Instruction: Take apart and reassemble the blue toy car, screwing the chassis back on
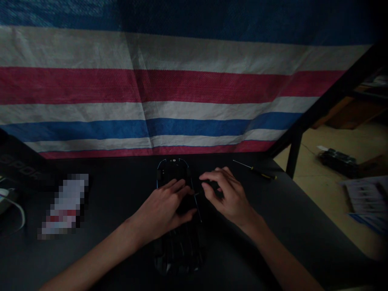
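A black toy car, with thin blue lines along its far end and side, lies lengthwise before me on the dark table. My left hand is laid across its middle, holding it with the fingers on top and the thumb stretched toward the right side. Just right of the car, my right hand hovers with bent fingers. A small gap shows between its thumb and index fingertip, and I see nothing held there. Dim light hides the detail of the car's body and the inside of the right hand.
A screwdriver with a black and yellow handle lies at the back right of the table. On the left are a blurred-out pale object and a white cable. A striped sheet hangs behind.
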The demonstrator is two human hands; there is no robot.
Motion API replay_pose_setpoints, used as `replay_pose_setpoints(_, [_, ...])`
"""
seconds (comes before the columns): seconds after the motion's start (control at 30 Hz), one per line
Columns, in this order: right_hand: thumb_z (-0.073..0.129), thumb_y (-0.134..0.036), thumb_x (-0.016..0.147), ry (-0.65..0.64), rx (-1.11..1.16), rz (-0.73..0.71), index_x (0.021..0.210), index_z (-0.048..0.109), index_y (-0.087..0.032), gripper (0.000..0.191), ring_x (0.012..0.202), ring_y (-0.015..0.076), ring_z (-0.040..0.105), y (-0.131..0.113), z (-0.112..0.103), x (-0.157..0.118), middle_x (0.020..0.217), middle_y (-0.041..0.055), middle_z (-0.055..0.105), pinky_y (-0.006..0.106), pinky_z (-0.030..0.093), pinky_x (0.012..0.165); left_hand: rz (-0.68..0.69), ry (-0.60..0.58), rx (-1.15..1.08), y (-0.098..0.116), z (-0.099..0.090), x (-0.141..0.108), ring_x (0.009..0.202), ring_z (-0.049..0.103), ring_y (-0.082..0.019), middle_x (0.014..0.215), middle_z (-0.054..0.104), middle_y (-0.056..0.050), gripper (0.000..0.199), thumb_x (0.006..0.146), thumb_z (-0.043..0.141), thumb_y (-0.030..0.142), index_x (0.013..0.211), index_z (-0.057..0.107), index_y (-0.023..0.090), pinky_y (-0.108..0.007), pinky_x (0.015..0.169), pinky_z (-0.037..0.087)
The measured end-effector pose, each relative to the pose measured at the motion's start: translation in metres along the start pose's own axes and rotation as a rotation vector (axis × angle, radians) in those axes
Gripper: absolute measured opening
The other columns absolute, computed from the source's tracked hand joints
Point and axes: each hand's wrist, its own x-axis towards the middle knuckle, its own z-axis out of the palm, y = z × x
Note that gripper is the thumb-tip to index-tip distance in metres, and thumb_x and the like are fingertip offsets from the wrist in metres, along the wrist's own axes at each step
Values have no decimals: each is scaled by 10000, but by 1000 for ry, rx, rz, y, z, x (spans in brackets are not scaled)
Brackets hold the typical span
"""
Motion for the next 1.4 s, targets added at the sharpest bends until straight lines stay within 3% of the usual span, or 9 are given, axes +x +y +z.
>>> replay_pose_setpoints(0.13, [520, -195, 982, -52, -33, -85, 1293, 538, -199, 312, 964, 250, 642, -2, 0, 1, 1071, 88, 725, 437, 489, 886, 1, 12, -6, -1, 0, 0, 1150, 654, -297, 1202, 662, -88, 310, 968, 653, 390, 1197, 654, 181, -470, 976, 570])
replay_pose_setpoints(0.33, [611, -193, 1001, 96, -71, 27, 1037, 586, -241, 65, 737, 172, 647, -12, 6, 10, 889, 14, 740, 352, 459, 727, 14, 9, 13, -2, 4, 0, 1179, 645, -303, 1226, 662, -87, 345, 980, 630, 410, 1244, 637, 188, -489, 1006, 557])
replay_pose_setpoints(0.57, [549, -208, 1027, -40, 7, -25, 1200, 473, -232, 191, 926, 228, 660, -11, 0, 13, 1064, 80, 706, 403, 538, 859, -9, 12, 20, -2, 3, 0, 1236, 627, -303, 1310, 639, -109, 370, 993, 603, 447, 1252, 642, 185, -473, 1052, 536])
replay_pose_setpoints(0.73, [508, -143, 1006, -139, 59, -73, 1232, 455, -233, 249, 1114, 245, 619, 0, -12, 14, 1172, 99, 662, 450, 497, 1012, -36, 2, 1, -1, 0, -2, 1203, 638, -285, 1276, 638, -85, 354, 985, 617, 443, 1261, 654, 224, -445, 1027, 546])
replay_pose_setpoints(0.9, [486, -55, 878, -127, 429, 84, 1025, 465, -248, 243, 949, 184, 597, -5, -6, 20, 1002, 31, 578, 357, 507, 864, -28, 11, 14, 0, 1, -2, 1168, 651, -287, 1255, 654, -94, 352, 988, 599, 461, 1226, 671, 212, -438, 992, 550])
replay_pose_setpoints(1.1, [451, -123, 826, -13, 895, 268, 849, 411, -260, 144, 679, 158, 449, -7, 11, 29, 729, -44, 464, 331, 395, 695, -73, 24, 10, -2, 0, 0, 1224, 636, -294, 1349, 636, -104, 417, 970, 617, 494, 1306, 649, 249, -452, 1044, 509])
replay_pose_setpoints(1.3, [489, -149, 600, 3, 1040, 364, 759, 383, -264, 223, 646, 178, 435, 19, 16, 35, 635, -32, 464, 345, 395, 682, -117, 53, 20, 9, 0, 2, 978, 678, -247, 1125, 662, -75, 346, 971, 613, 470, 1224, 675, 242, -368, 849, 541])
replay_pose_setpoints(1.4, [487, -177, 672, 127, 1077, 474, 773, 424, -258, 144, 703, 184, 493, 31, 25, 31, 694, -10, 499, 343, 437, 727, -120, 85, 24, 15, 2, 0, 970, 660, -233, 1121, 644, -72, 318, 965, 629, 433, 1207, 673, 232, -366, 873, 532])
